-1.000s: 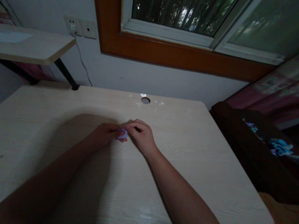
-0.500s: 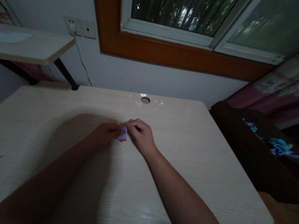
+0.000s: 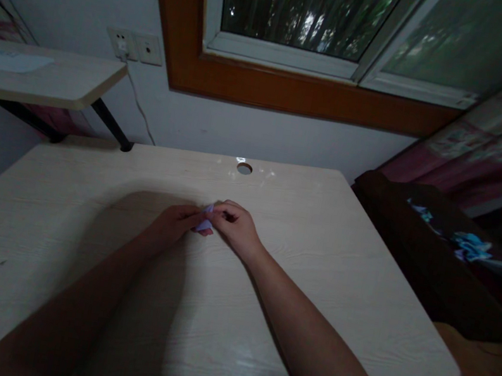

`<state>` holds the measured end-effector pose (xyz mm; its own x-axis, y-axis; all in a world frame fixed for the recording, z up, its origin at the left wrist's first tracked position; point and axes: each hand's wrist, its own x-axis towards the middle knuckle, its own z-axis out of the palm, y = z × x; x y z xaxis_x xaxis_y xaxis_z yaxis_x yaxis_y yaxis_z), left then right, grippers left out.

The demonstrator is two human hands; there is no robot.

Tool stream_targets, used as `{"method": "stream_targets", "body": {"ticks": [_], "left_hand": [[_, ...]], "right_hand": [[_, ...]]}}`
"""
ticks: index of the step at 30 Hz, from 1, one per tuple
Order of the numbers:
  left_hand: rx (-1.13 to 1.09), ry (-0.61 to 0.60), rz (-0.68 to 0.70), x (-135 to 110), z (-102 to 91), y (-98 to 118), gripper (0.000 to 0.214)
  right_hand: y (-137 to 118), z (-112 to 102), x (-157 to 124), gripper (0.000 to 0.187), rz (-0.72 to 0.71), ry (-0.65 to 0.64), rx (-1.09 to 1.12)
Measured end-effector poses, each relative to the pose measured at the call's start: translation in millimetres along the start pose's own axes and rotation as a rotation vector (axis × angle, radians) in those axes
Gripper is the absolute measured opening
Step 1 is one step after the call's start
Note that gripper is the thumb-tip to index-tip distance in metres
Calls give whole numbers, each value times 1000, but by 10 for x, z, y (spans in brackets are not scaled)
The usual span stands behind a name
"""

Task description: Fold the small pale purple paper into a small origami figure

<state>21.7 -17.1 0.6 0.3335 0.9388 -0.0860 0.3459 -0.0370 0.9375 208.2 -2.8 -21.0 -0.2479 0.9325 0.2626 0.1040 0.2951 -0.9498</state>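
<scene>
A small piece of folded lavender paper is held between my two hands, just over the middle of the pale wooden desk. My left hand pinches its left side between thumb and fingers. From the right, my right hand grips the paper's upper right edge with thumb and forefinger. Fingers cover part of the paper, so its full shape is hidden. A bit of fingertip shows below its lower edge.
A round cable hole sits near the desk's back edge. At the left, a raised shelf on black legs bears a white sheet. Crumpled blue items lie on dark furniture to the right. A window is ahead.
My right thumb has come down over the paper's right edge, and the paper's upper corner now points up between my fingers. My left hand has barely moved.
</scene>
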Motion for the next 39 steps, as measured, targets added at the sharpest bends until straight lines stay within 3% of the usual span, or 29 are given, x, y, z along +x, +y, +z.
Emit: {"method": "stream_targets", "body": {"ticks": [16,28,35,39], "left_hand": [[68,-41,72,4,-2,-18,39],[18,-27,-14,24,27,-81,33],[-118,26,-9,7,37,-92,31],[-165,37,-9,3,34,-97,31]], "right_hand": [[-33,1,1,20,29,55,11],[49,23,-6,27,116,161,120],[10,16,8,27,161,61,243],[-20,13,16,23,115,-6,130]]}}
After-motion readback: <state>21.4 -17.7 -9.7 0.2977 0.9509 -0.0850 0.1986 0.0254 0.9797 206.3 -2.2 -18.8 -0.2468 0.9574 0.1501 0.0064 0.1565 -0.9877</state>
